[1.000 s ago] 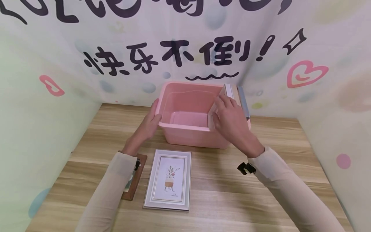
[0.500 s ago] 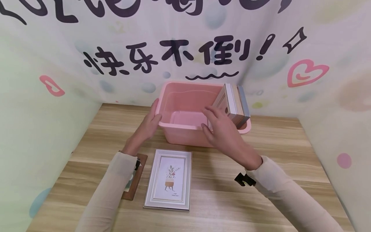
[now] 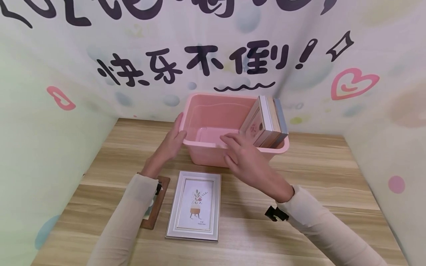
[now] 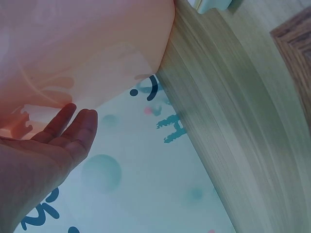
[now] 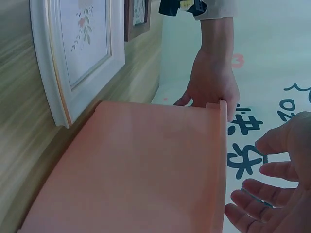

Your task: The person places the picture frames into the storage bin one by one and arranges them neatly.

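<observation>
A pink plastic bin (image 3: 213, 157) stands on the wooden table near the back wall. My left hand (image 3: 171, 142) grips the rim at its left end, thumb on the near side; the left wrist view shows that hand's fingers (image 4: 83, 128) along the outside wall. Several picture frames (image 3: 266, 116) stand on edge, leaning together at the right end inside the bin. Over the front rim hovers my right hand (image 3: 247, 159), fingers loosely bent and holding nothing; in the right wrist view its fingers (image 5: 265, 194) are spread beside the rim.
In front of the bin a white picture frame (image 3: 169, 225) with a potted-plant print lies flat, face up. To its left is a brown wooden frame (image 3: 154, 210), partly hidden under the left sleeve. A printed cloth wall (image 3: 159, 101) rises close behind the bin.
My right hand has drawn away from the frames inside the bin, moving left and toward me to the front rim. The left hand keeps its place on the bin.
</observation>
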A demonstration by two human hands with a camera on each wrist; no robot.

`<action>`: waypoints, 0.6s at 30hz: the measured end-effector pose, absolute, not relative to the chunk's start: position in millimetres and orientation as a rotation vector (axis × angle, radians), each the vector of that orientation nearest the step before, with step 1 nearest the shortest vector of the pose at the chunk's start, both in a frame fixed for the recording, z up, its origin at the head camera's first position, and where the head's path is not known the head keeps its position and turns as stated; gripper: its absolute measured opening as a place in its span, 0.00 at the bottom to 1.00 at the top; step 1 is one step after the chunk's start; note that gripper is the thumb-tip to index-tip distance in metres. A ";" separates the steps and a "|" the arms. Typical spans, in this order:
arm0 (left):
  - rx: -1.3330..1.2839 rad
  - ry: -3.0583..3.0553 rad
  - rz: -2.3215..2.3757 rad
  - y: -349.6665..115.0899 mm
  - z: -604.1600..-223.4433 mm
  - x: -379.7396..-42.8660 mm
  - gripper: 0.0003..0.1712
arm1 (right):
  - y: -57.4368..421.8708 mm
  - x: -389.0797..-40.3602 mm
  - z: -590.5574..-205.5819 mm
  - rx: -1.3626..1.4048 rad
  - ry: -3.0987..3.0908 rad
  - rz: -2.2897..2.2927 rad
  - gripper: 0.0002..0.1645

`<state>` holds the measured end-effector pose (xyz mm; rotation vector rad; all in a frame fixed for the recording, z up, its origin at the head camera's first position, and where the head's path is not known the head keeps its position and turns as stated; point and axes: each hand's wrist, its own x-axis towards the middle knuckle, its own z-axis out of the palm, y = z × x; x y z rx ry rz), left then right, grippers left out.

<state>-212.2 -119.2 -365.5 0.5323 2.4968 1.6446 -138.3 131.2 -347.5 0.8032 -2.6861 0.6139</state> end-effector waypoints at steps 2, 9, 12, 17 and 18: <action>0.532 2.498 1.646 -119.4 -365.8 -212.5 0.38 | 129.6 -137.6 -350.2 0.836 -2.670 0.614 0.28; 0.539 2.496 1.662 -121.7 -382.4 -223.9 0.38 | 125.2 -133.1 -361.7 0.933 -2.536 0.605 0.24; 0.538 2.505 1.667 -124.4 -396.7 -232.9 0.39 | 122.6 -132.0 -369.7 0.981 -2.481 0.605 0.23; 0.542 2.529 1.662 -125.8 -404.3 -237.1 0.39 | 119.5 -133.1 -384.5 1.004 -2.519 0.643 0.23; 0.541 2.531 1.662 -125.6 -404.5 -237.2 0.39 | 119.4 -133.7 -387.5 1.006 -2.535 0.654 0.23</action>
